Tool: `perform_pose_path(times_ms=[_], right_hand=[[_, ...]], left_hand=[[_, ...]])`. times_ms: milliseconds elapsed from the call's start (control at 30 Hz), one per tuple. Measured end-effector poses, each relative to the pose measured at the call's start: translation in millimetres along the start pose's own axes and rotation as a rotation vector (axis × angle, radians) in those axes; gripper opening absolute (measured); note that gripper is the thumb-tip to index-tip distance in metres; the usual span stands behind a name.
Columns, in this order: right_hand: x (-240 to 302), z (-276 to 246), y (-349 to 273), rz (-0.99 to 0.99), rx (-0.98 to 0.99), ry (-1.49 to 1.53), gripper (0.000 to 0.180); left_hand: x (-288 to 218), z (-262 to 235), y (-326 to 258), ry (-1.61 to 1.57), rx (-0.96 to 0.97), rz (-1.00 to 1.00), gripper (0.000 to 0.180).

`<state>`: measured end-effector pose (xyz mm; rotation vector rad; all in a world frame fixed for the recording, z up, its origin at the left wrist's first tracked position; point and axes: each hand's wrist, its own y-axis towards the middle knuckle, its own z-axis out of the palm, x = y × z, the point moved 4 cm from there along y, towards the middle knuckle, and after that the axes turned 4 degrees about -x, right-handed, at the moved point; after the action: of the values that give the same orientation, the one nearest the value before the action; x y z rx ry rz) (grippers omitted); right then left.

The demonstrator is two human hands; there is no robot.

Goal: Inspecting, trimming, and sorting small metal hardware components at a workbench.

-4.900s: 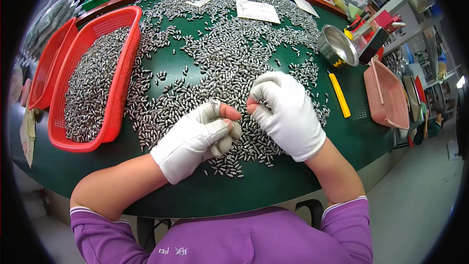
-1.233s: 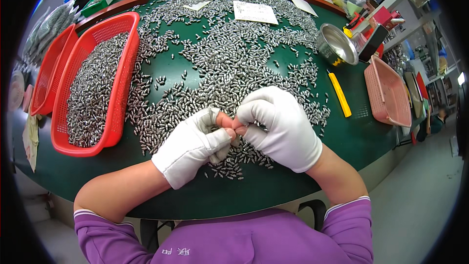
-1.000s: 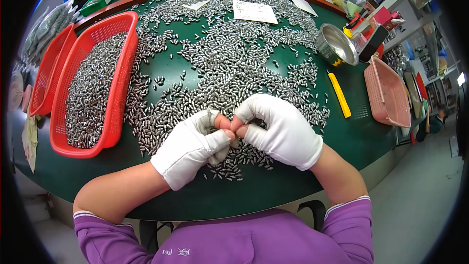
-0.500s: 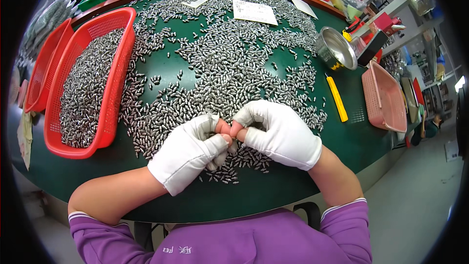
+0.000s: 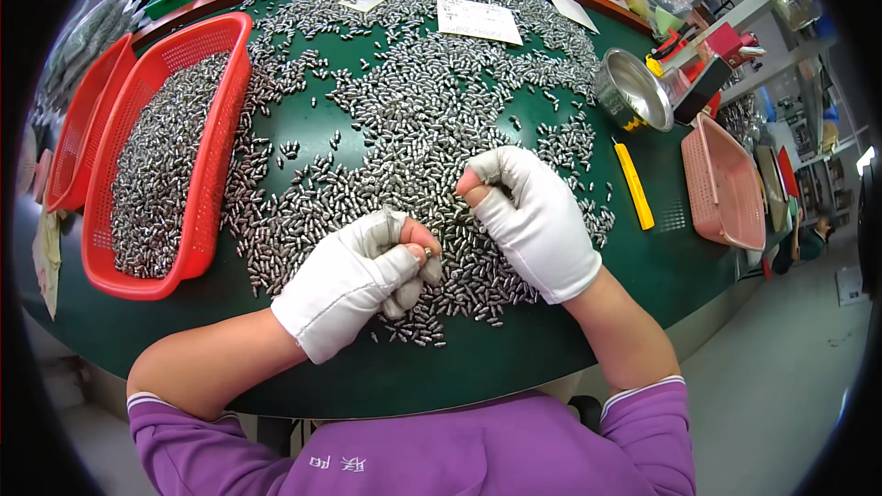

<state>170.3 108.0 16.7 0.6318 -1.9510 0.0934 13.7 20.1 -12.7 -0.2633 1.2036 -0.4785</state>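
Many small silver metal fittings (image 5: 395, 119) lie spread over the green table in a loose layer. My left hand (image 5: 354, 276), in a white glove with bare thumb and index tips, is closed in a pinch on one small metal fitting (image 5: 428, 253), whose end shows between the fingertips. Apart from it, to the right and farther out, my right hand (image 5: 533, 220) wears a similar glove and hovers over the pile. Its thumb and index finger are bent together; whatever may be between them is too small or hidden to make out.
At left stands a red plastic basket (image 5: 237, 110) full of the same fittings, beside another red basket (image 5: 64, 174). On the right are a metal bowl (image 5: 634, 90), a yellow-handled tool (image 5: 633, 186) and a pink basket (image 5: 726, 188). White paper slips (image 5: 478, 19) lie on the pile.
My hands were together at the fingertips; now they are apart. The right hand has moved right and farther out over the pile, while the left stays nearly in place with its pinch.
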Motion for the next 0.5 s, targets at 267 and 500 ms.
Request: perform_pose_path(times_ms=[267,500], right_hand=[[3,-6,3,-0.227,-0.13,-0.146,0.007],[5,-24,9,-0.237,-0.183,-0.463,0.019]], left_hand=[[1,-1,0,-0.027,-0.024,0.009,0.012],[1,-1,-1,-0.09,-0.011,0.007,0.014]])
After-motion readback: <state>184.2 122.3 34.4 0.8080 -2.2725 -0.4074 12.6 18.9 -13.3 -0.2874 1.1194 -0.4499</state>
